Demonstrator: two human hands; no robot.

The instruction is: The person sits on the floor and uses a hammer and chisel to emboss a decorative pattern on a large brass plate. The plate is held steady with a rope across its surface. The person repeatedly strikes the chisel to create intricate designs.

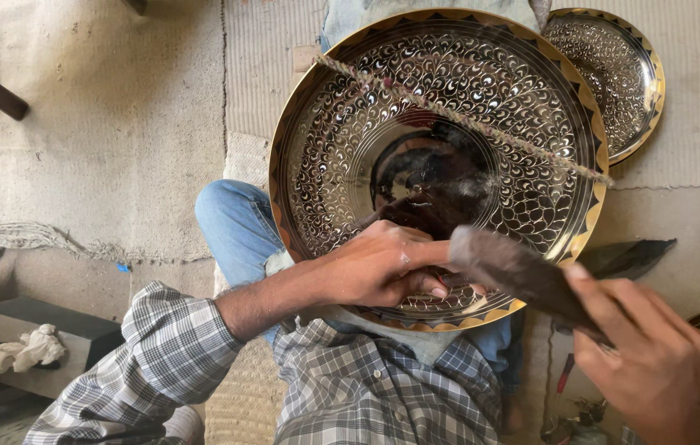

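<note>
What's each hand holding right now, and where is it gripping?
The right hand grips a dark wooden mallet by its lower handle end. The left hand pinches a thin engraving tool against the engraved brass plate, gripping its lower shaft.

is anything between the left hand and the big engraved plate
Nothing visible does: the left hand already rests on the lower part of the big engraved plate. A frayed cord crosses the plate higher up, away from the hand.
</note>
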